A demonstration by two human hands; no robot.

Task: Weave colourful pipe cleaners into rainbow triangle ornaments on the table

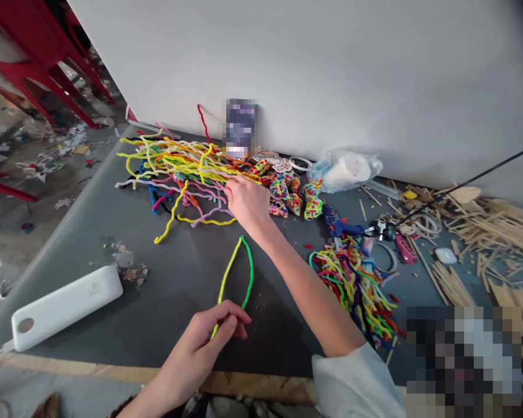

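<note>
A joined yellow-and-green pipe cleaner [237, 273] lies looped on the dark table [165, 290], its lower ends pinched by the left hand [209, 337]. The right hand [246, 200] is closed on strands of the multicoloured pipe-cleaner pile [178, 165]. A plastic bag [344, 170] holding something white is seen against the wall.

Yellow-green pipe cleaner loop [237, 273] lies bent on mat.

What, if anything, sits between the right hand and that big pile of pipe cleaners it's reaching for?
Nothing visible does. The right hand is already at the near edge of the pipe cleaner pile, fingertips among the strands. The left hand pinches the yellow-and-green pipe cleaner loop lower down, apart from the pile.
</note>
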